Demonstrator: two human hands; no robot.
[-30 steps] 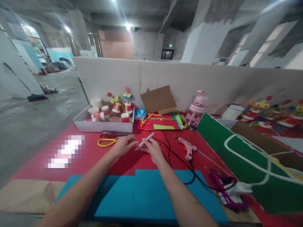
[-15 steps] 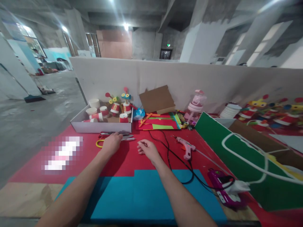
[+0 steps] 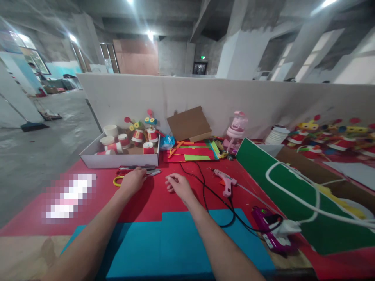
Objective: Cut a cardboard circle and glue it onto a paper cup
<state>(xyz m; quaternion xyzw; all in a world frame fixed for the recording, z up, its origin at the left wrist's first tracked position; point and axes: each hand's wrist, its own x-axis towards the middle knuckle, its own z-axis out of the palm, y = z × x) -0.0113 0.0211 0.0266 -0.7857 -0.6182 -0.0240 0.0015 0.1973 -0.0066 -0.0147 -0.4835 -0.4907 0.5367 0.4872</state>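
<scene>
My left hand (image 3: 134,180) rests on the red tabletop at a small group of tools, its fingers bent down and partly hidden. Beside it show the yellow handle of a pair of scissors (image 3: 117,180), a dark slim tool (image 3: 150,168) and a pale pen-like stick (image 3: 155,173). I cannot make out what those fingers grip. To the right, my right hand (image 3: 179,186) hovers over the red surface with its fingers curled in and nothing visible in them. A pink glue gun (image 3: 226,180) lies farther right, near the black cord (image 3: 204,187).
A white box (image 3: 120,160) with paper cups and cup figures stands at the back left. Coloured paper strips (image 3: 202,157) lie behind the hands. Blue board (image 3: 187,246) covers the front. A purple power strip (image 3: 268,230) and green-sided box (image 3: 269,199) occupy the right.
The view has turned slightly, so the scene sits a little farther left. Both hands have stayed almost in place over the table.
</scene>
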